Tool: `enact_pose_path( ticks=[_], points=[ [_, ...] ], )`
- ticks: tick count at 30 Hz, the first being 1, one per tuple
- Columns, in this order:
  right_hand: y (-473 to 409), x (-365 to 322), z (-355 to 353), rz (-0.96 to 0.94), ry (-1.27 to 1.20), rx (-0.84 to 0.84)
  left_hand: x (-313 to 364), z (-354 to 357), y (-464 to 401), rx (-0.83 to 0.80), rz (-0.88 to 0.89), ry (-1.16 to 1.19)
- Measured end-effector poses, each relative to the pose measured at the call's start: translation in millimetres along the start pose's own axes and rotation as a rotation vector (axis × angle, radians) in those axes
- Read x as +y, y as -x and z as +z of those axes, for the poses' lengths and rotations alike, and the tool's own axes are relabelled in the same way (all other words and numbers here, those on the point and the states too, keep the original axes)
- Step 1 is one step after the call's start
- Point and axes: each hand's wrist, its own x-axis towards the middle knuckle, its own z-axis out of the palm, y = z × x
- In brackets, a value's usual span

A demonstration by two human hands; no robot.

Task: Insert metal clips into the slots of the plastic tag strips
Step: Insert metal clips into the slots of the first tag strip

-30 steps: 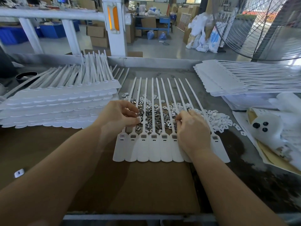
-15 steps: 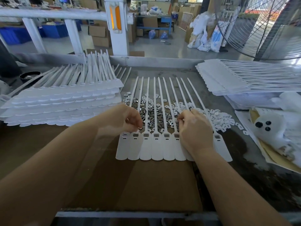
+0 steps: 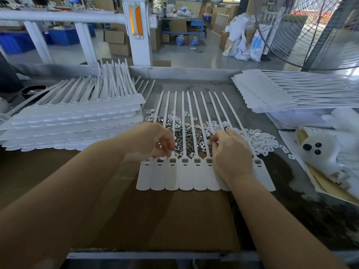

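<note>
Head view: left hand (image 3: 155, 141) pinching, probably a clip, over tag strip (image 3: 196, 171) slots mid-surface; right hand (image 3: 230, 152) curled, contents unclear. Metal clips (image 3: 186, 138) tiny, stiff, likely slippery; best edge-pinched.

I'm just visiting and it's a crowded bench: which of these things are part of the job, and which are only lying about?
In use: tag strip; metal clips; left hand; right hand.

Lying about: left stack; right stack; white clips; fan; white toy; black bowl.
</note>
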Motion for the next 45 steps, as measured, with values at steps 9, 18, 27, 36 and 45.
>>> enact_pose_path(
  ticks=[9, 18, 27, 36, 45],
  points=[
    [-0.1, 0.6, -0.2, 0.002, 0.009, -0.005, 22.1, -6.9, 16.7, -0.067, -0.01, 0.176],
    [0.6, 0.3, -1.4, 0.004, 0.009, -0.002, 15.7, -9.5, 23.9, -0.022, -0.007, 0.278],
    [0.5, 0.1, -1.5, 0.006, 0.002, -0.012, 12.6, -4.9, 25.7, -0.003, -0.033, 0.298],
    [0.7, -0.7, -2.0, 0.013, -0.007, -0.017, 12.8, -4.0, 21.6, 0.01, -0.084, 0.183],
    [0.7, -1.1, -3.4, 0.013, -0.005, -0.018, 15.4, -7.2, 19.8, -0.037, -0.188, 0.078]
  ],
)
